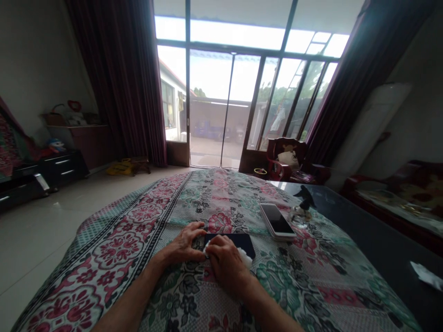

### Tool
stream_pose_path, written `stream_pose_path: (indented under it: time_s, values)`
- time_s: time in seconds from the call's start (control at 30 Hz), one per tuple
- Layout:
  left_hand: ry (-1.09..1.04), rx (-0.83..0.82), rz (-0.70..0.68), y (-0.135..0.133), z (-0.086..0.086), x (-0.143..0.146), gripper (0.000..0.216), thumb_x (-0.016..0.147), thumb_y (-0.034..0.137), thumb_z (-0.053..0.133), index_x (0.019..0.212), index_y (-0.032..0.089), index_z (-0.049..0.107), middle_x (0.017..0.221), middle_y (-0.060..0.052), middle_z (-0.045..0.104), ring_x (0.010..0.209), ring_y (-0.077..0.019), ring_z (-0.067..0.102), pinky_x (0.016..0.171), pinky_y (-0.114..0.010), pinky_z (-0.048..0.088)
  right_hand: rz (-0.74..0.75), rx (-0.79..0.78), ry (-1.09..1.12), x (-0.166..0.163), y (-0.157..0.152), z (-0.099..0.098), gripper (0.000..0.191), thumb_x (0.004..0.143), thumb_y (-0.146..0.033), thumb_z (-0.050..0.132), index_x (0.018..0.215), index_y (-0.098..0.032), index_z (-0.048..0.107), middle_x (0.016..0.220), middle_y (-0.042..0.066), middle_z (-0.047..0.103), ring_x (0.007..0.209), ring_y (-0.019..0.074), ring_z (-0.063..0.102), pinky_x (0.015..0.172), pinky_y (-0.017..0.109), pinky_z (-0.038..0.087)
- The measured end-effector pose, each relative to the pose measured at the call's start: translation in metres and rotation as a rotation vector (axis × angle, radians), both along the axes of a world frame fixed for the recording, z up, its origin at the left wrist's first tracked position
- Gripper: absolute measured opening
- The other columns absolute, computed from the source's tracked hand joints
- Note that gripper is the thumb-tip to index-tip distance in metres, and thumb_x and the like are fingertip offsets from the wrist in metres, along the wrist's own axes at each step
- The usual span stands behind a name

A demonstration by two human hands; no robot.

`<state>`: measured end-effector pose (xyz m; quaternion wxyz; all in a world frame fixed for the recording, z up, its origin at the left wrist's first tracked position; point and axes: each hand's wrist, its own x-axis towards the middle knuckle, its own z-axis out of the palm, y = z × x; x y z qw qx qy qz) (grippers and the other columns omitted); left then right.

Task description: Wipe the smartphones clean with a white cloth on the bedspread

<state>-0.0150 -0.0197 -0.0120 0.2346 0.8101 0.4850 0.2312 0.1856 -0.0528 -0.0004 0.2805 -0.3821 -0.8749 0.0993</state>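
Observation:
A dark, flat phone (246, 243) lies on the flowered cloth (221, 196), partly hidden under my right hand. My left hand (183, 244) steadies its left end, with the thumb at the near side and the fingers at the far side. Bunched in my right hand (226, 260) is a white tissue (245, 258), pressed against the phone; its crumpled edge sticks out to the right of the knuckles. Farther right, a white-edged phone (278, 221) with a dark screen rests on what looks like a white box or second device.
A clear glass spray bottle (301, 214) with a black trigger stands right of the white-edged phone. A dark table surface (374, 240) extends at the right, with a white crumpled paper (427, 275) on it. Beyond are a red wooden chair (285, 154) and glass doors (221, 110).

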Motion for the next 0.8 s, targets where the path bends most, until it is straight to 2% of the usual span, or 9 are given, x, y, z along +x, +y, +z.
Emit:
stream_pose_path:
  time_s: [0.13,0.27,0.47,0.6,0.8]
  values:
    - [-0.003,-0.009,0.006,-0.001,0.003,0.001,0.065,0.057,0.032,0.081,0.117,0.022,0.061,0.145,-0.010,0.038,0.137,-0.0325,0.027,0.112,-0.046,0.024,0.005,-0.031,0.008,0.001,0.000,0.004,0.021,0.087,-0.014,0.051,0.079,-0.022,0.067,0.088,0.001,0.062,0.084,0.0139,0.053,0.081,0.026,0.039]
    - [-0.008,-0.006,0.011,-0.001,0.004,0.002,0.063,0.056,0.029,0.080,0.117,0.025,0.061,0.146,-0.008,0.038,0.136,-0.0323,0.028,0.112,-0.047,0.024,-0.043,-0.037,-0.001,-0.004,0.017,0.004,0.021,0.086,-0.012,0.051,0.083,-0.023,0.069,0.090,0.002,0.063,0.088,0.0152,0.055,0.083,0.027,0.040]
    - [0.026,0.001,0.020,-0.001,0.004,0.002,0.065,0.056,0.027,0.080,0.117,0.017,0.061,0.144,-0.013,0.039,0.136,-0.0316,0.029,0.113,-0.041,0.025,-0.119,-0.026,0.001,-0.012,0.040,0.002,0.021,0.087,-0.015,0.050,0.084,-0.023,0.070,0.091,0.004,0.063,0.090,0.0167,0.056,0.083,0.027,0.041]
    - [0.028,0.003,0.018,-0.002,0.006,0.003,0.064,0.056,0.027,0.080,0.116,0.018,0.062,0.143,-0.012,0.040,0.135,-0.0316,0.030,0.113,-0.041,0.025,-0.111,-0.017,0.004,-0.011,0.034,0.004,0.021,0.087,-0.015,0.051,0.084,-0.022,0.070,0.092,0.004,0.062,0.091,0.0169,0.055,0.085,0.028,0.040]
    - [0.036,0.019,0.021,-0.001,0.004,0.004,0.065,0.056,0.028,0.080,0.118,0.022,0.061,0.144,-0.009,0.040,0.135,-0.0320,0.030,0.112,-0.045,0.026,-0.046,0.033,0.024,-0.001,0.006,-0.001,0.017,0.086,-0.013,0.051,0.085,-0.022,0.066,0.091,0.002,0.061,0.088,0.0164,0.052,0.082,0.028,0.038]
